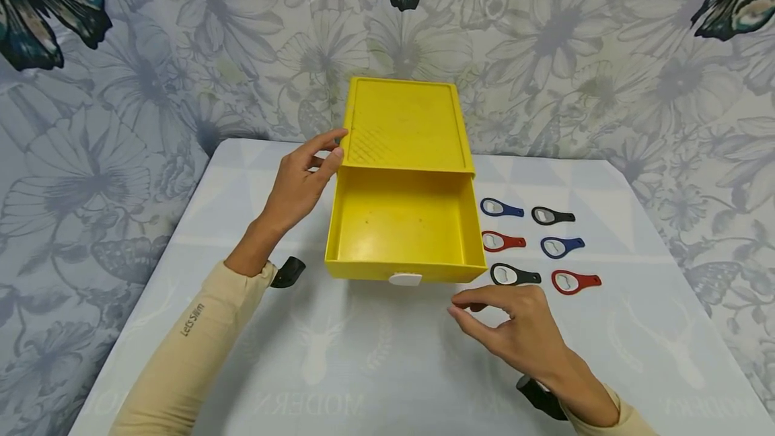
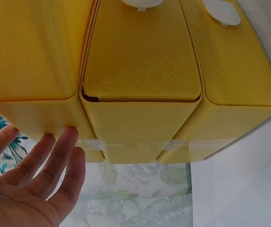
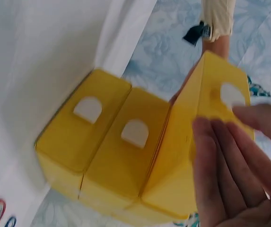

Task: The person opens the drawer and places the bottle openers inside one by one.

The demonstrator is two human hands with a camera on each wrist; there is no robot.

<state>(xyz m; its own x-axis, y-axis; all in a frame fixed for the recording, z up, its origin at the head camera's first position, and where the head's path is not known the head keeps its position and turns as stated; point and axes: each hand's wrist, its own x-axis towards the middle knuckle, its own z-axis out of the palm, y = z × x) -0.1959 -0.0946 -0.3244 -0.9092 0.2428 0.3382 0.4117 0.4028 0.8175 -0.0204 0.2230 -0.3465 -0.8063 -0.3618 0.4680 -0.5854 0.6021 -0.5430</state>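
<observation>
A yellow drawer unit stands on the table with its top drawer pulled out; inside, bare yellow plastic shows. Two closed drawers lie below it, each with a white pull tab. My left hand rests its fingertips on the unit's left side near the top, the fingers spread in the left wrist view. In front of the pulled-out drawer's right corner, my right hand hovers with nothing in it, thumb and forefinger slightly apart, close to the white tab.
Right of the unit lie several flat, round-headed handled pieces, like bottle openers, in blue, black and red. The white table backs onto a floral-patterned wall covering. Clear tape crosses the unit's side.
</observation>
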